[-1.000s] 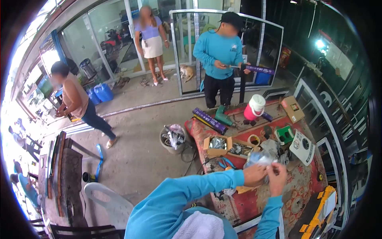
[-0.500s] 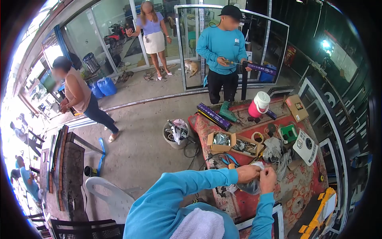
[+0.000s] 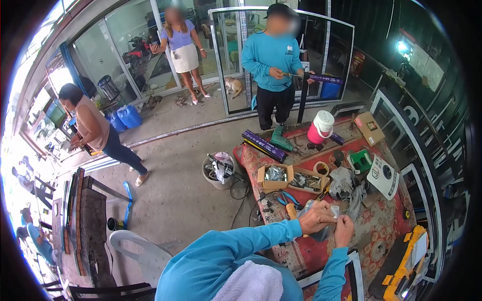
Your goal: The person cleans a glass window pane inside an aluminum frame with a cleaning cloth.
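Observation:
A clear plastic bag [image 3: 327, 234] hangs between my two hands over the red patterned table. My left hand [image 3: 317, 217] is closed on the upper part of the bag. Beside it, my right hand [image 3: 344, 232] pinches the bag's edge, near a small white patch. What lies inside the bag is hard to make out. Just left of my left hand are a wooden handle [image 3: 291, 211] and blue-handled pliers [image 3: 288, 198]. Beyond my hands lies a crumpled grey plastic bag [image 3: 342, 181].
Cardboard boxes of metal hardware [image 3: 307, 180], a tape roll [image 3: 321, 168], a green drill [image 3: 281, 139] and a pink jug [image 3: 320, 128] occupy the table [image 3: 371, 220]. A yellow case [image 3: 401, 263] sits at right. Across the table a co-worker [image 3: 273, 65] holds a screwdriver and dark bar.
Both my hands have shifted slightly right with the bag, uncovering more of the wooden handle. The camera view has turned a little. The person at left has turned and bent their head.

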{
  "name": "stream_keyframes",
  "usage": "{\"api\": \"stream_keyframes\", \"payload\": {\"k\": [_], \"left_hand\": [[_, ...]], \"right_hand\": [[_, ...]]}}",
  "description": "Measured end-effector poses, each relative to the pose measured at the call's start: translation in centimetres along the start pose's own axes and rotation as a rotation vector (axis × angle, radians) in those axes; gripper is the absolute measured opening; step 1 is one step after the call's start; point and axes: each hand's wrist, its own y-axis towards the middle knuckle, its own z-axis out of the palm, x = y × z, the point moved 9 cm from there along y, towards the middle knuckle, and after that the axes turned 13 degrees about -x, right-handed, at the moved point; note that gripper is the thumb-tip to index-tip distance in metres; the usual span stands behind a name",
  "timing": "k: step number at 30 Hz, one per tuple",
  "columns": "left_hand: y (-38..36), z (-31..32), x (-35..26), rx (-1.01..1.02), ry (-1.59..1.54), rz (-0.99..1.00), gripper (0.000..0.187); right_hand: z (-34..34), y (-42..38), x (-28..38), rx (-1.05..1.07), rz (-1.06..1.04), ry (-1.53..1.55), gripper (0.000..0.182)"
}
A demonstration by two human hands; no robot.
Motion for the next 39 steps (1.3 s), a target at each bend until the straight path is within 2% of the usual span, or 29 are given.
{"api": "stream_keyframes", "payload": {"k": [2,3,4,5,8,9,10,11,12,14,18,20,23,24,26,27,28,29,32,36,39], "left_hand": [[0.5,0.0,-0.4,0.007,0.053,-0.012,0.021],[0.4,0.4,0.5,0.056,0.052,-0.122,0.021],[0.2,0.9,1.3,0.103,0.050,-0.233,0.021],[0.3,1.0,1.2,0.103,0.050,-0.232,0.021],[0.3,1.0,1.6,0.034,-0.013,-0.324,0.023],[0.2,1.2,1.9,0.024,-0.125,-0.390,0.024],[0.1,1.4,2.2,0.014,-0.237,-0.455,0.026],[0.1,1.4,2.2,0.015,-0.239,-0.455,0.026],[0.1,1.3,2.1,0.021,-0.218,-0.439,0.026],[0.2,1.3,1.9,0.026,-0.198,-0.424,0.026],[0.5,1.1,1.7,0.010,-0.259,-0.462,0.024],[0.4,0.9,1.6,-0.008,-0.281,-0.487,0.023],[0.3,0.8,1.9,-0.005,-0.217,-0.524,0.022],[0.6,0.4,1.6,-0.043,-0.182,-0.451,0.022],[1.1,0.0,1.1,-0.080,-0.149,-0.378,0.022],[1.4,-0.1,0.7,-0.079,-0.121,-0.314,0.022],[1.6,-0.2,0.2,-0.077,-0.093,-0.250,0.023],[1.6,-0.2,0.1,-0.077,-0.094,-0.252,0.023],[1.7,0.0,0.1,-0.088,-0.052,-0.226,0.025],[1.5,1.1,1.4,0.015,-0.069,-0.319,0.032],[1.5,1.7,1.6,0.089,-0.071,-0.339,0.038]], "right_hand": [[-0.1,-0.5,-1.1,0.033,0.059,-0.066,0.009],[0.0,-0.9,-1.1,0.032,0.060,-0.065,0.009],[-0.4,-1.4,0.3,-0.045,-0.072,-0.041,0.009],[-0.9,-1.9,1.7,-0.122,-0.206,-0.017,0.013],[-0.8,-2.2,1.9,-0.085,-0.328,0.055,0.022],[-1.0,-2.2,1.5,-0.087,-0.328,0.054,0.022],[-0.6,-2.1,0.0,0.005,-0.195,0.119,0.025],[0.1,-2.2,-1.2,0.097,-0.061,0.184,0.027],[0.0,-2.4,-1.4,0.095,-0.061,0.183,0.027],[0.4,-2.7,-3.2,0.125,0.145,0.279,0.031],[0.4,-3.7,-0.5,0.088,0.214,0.329,0.035],[-0.1,-3.8,-0.2,0.040,0.195,0.198,0.042],[0.7,-3.3,-3.9,0.103,0.254,0.219,0.042],[0.9,-3.5,-3.4,0.104,0.255,0.218,0.042],[0.6,-3.7,-0.4,0.058,0.081,0.143,0.043],[0.5,-3.6,-0.3,0.058,0.083,0.142,0.043],[0.4,-3.6,-0.2,0.052,0.042,0.030,0.045],[0.2,-3.5,-0.1,0.046,0.001,-0.081,0.046],[0.1,-3.5,1.2,0.086,-0.024,-0.157,0.049],[-0.1,-4.1,2.3,0.084,0.025,-0.057,0.053],[0.0,-4.6,4.0,0.165,-0.058,-0.045,0.059]]}}
